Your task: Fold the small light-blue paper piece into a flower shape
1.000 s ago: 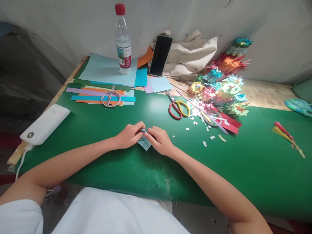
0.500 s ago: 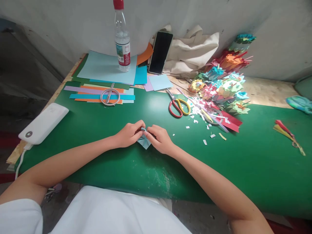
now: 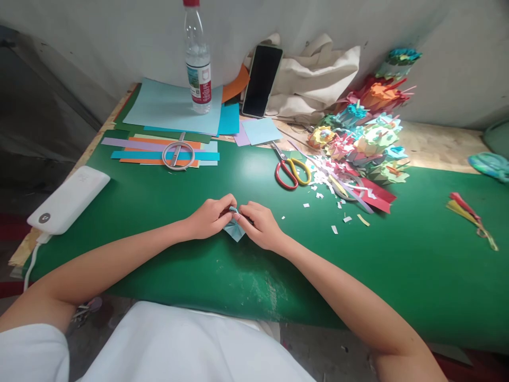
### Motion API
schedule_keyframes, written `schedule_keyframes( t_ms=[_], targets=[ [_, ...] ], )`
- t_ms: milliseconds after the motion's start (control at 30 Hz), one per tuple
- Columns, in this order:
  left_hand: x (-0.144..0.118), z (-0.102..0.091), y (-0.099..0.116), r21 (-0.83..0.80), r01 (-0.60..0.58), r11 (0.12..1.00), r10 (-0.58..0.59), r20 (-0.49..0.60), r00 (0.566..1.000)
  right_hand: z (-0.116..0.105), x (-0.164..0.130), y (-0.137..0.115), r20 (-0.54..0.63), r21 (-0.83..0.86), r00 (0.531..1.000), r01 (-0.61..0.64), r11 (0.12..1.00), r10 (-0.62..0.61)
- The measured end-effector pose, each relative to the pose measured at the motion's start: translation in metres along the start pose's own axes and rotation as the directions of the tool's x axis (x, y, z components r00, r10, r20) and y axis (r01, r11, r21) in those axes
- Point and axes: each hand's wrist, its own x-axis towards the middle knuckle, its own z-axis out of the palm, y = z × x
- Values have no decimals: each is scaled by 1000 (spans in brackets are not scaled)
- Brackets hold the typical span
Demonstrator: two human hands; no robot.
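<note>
Between my hands is a small piece of folded light-blue paper point(image 3: 235, 230), its creased lower corner pointing toward me and its upper edge curled over. My left hand point(image 3: 211, 216) pinches the upper left of the paper with thumb and forefinger. From the other side my right hand point(image 3: 260, 225) grips it, the thumb pressed on the front near the curl. Fingers cover most of the upper part, so its full shape is hidden. Red-and-yellow-handled scissors point(image 3: 292, 172) lie beyond my right hand, blades pointing away.
Paper strips point(image 3: 135, 154) lie under a tape roll point(image 3: 178, 155) at the back left. Behind stand a water bottle point(image 3: 199, 79) on paper sheets point(image 3: 159, 106) and a phone point(image 3: 262, 79). Paper flowers point(image 3: 369, 138) and scraps spread rightward. A white power bank point(image 3: 69, 200) sits left.
Both hands keep the same grip on the folded light-blue paper, with hardly any finger movement. The view has tilted slightly, so background things appear a little higher.
</note>
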Motion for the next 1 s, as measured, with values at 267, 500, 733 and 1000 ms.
schedule_keyframes(
  t_ms=[267, 500, 733, 1000],
  targets=[
    [1, 0, 1, 0, -2, 1000, 2, 6, 1000, 0, 0, 1, 1, -4, 1000, 14, 1000, -14],
    [0, 0, 1, 3, -8, 1000, 8, 11, 1000, 2, -1, 1, -27, -18, 998, 48, 999, -48],
    [0, -1, 1, 0, -13, 1000, 13, 13, 1000, 3, -1, 3, -35, -24, 997, 68, 997, -69],
    [0, -1, 0, -9, -23, 1000, 24, 17, 1000, 3, -1, 3, -51, -42, 994, 96, 994, -98]
  ],
)
